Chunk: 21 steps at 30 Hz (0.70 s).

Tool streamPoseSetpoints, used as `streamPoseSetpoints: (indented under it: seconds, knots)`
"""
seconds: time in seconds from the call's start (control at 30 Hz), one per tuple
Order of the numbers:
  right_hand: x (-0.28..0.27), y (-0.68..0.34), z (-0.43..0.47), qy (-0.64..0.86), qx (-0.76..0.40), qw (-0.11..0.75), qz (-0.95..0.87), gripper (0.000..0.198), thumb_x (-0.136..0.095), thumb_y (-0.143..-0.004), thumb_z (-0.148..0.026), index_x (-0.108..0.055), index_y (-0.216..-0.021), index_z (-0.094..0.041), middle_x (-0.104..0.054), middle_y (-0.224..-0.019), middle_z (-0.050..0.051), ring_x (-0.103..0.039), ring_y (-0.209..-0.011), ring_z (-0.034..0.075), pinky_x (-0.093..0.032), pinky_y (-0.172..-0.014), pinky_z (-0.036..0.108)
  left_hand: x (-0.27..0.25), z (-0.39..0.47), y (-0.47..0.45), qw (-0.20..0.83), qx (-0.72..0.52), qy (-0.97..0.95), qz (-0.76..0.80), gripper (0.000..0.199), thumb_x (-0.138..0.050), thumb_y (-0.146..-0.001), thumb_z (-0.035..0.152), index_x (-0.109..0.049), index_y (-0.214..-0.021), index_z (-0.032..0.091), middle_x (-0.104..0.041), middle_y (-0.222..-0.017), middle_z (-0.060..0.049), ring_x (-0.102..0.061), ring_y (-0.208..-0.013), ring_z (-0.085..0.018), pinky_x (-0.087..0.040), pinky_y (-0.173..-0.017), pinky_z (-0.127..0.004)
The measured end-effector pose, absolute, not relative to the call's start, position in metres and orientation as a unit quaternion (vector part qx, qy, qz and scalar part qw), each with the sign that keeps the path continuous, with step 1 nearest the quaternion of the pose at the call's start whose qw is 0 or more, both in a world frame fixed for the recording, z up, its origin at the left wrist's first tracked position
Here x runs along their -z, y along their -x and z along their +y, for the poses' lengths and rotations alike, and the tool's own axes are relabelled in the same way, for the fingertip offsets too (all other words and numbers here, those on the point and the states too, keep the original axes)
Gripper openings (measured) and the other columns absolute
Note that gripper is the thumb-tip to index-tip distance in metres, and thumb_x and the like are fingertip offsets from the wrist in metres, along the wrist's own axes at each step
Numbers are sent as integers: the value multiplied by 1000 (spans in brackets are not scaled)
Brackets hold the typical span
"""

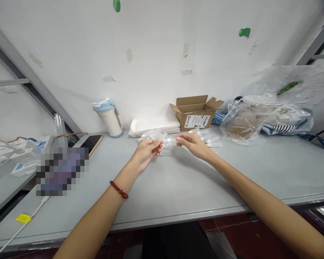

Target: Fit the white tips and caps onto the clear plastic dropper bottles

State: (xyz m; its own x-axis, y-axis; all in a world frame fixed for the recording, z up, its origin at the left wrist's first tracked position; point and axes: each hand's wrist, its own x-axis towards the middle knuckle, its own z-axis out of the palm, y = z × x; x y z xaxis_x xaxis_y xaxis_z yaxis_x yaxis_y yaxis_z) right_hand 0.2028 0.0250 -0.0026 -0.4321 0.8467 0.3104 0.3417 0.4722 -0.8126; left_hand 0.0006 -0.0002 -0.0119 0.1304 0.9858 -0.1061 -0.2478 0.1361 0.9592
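Between my two hands is a small translucent plastic tube [170, 140] with a whitish part, held level above the table. My left hand [147, 153] is closed in a pinch on its left end. Thumb and fingers of my right hand [192, 144] pinch the right end. Just beyond my left fingers lies a group of similar tubes [152, 134]. One more clear tube [166, 152] shows beside my left fingertips. Past my right hand, a second group of tubes [210, 139] rests on the table. My fingers partly cover the held tube.
A stack of white trays [155, 126] and an open cardboard box [196, 113] stand against the wall. A cup with a blue lid [109, 118] is left of them. Plastic bags [248, 122] lie at right. A phone [93, 144] and a white cable [35, 212] are at left.
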Motion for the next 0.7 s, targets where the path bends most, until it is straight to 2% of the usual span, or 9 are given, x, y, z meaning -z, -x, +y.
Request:
streamPoseSetpoints:
  seconds: [0.23,0.37,0.57,0.7]
  knots:
    - [-2,-203,23,392,-324,362,-781,36,-44,-87,-45,-62,-75,-16,-61,-67,2,-53,-63,14,-38,-59,25,12,0,1,610,-490,-455,424,30,-76,-65,36,-62,-70,10,-58,-71,-3,-50,-59,-8,-41,-53,-21]
    - [-1,-203,24,386,-297,361,-795,32,-44,-87,-41,-63,-77,-17,-61,-67,2,-56,-66,15,-40,-63,26,14,0,0,599,-487,-471,427,31,-75,-65,37,-62,-70,10,-59,-71,-3,-51,-59,-8,-41,-54,-22]
    - [2,-196,17,381,-198,375,-821,32,-41,-88,-36,-61,-71,-18,-61,-64,3,-53,-61,16,-38,-59,26,15,-6,-10,487,-525,-506,481,28,-69,-68,38,-62,-66,11,-56,-59,0,-46,-50,-7,-34,-48,-21]
    - [8,-192,14,375,-174,385,-825,32,-38,-91,-35,-63,-78,-18,-61,-64,4,-54,-59,16,-39,-58,27,15,-10,-15,441,-526,-519,510,28,-67,-67,39,-62,-65,12,-57,-58,-1,-45,-50,-8,-32,-47,-22]
